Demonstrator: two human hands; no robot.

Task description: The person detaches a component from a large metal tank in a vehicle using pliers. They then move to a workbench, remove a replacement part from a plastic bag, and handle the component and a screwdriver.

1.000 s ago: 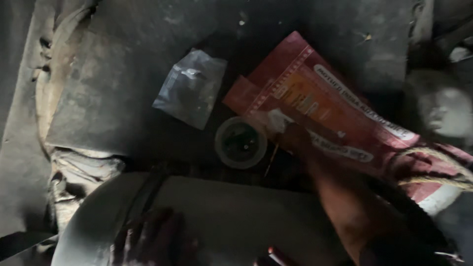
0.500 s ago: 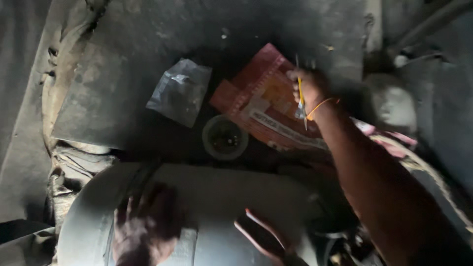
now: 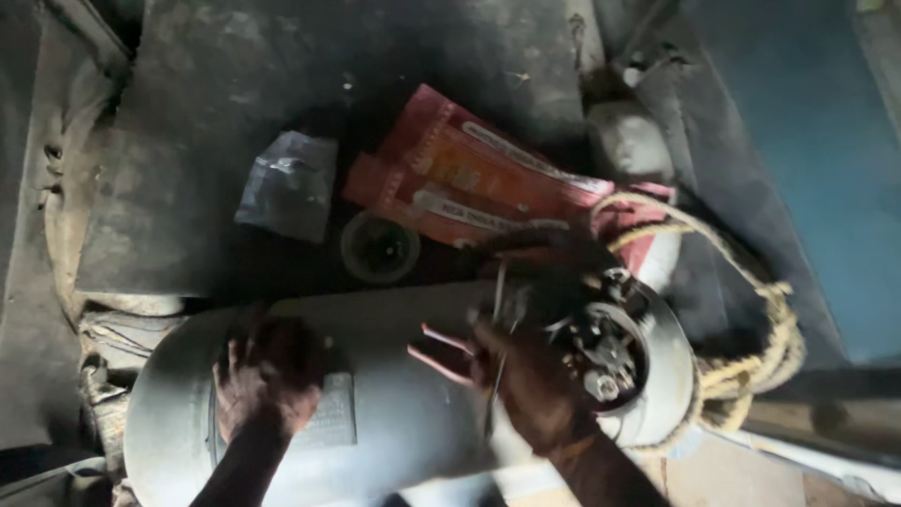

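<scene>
A pale grey metal cylinder (image 3: 404,385) lies on its side across the lower part of the head view. My left hand (image 3: 267,376) rests flat on its body, fingers spread, near a plate on its side. My right hand (image 3: 526,376) is at the cylinder's end, beside a cap (image 3: 610,352) full of dark wiring and small parts. It grips a thin rod-like tool (image 3: 497,319) that points up between the fingers. Pink-tipped wires (image 3: 441,352) stick out to the left of this hand.
A red and orange printed packet (image 3: 469,174) lies on the dark dirty floor behind the cylinder. A small round lid (image 3: 380,247) and a clear plastic bag (image 3: 286,183) lie beside it. A yellow rope (image 3: 751,319) loops around the cylinder's right end.
My right hand has come back from the red packet with the thin tool and now sits at the cylinder's end cap. The view has shifted right, showing the rope.
</scene>
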